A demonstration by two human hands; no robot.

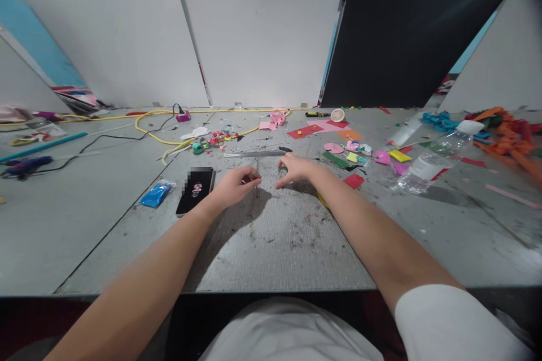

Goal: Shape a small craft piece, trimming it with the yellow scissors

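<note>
My left hand (235, 185) is closed in a pinch above the middle of the table. A thin wire (258, 166) stands nearly upright at its fingertips. Across from it, a short gap away, my right hand (297, 170) has thumb and fingers apart, with nothing visible between them. Just beyond both hands lies a bundle of thin metal wires (249, 154), and a small black-ended item (286, 150) rests at the bundle's right end. A black phone (195, 192) lies beside my left wrist, with a blue packet (156, 194) to its left.
A clear water bottle (438, 161) stands on the right. Scraps of red paper (305, 131), a yellow packet (400, 156) and orange strips (508, 135) lie scattered. A yellow cable (146, 131) and a glue gun (27, 165) are left. White panels (262, 39) rise behind.
</note>
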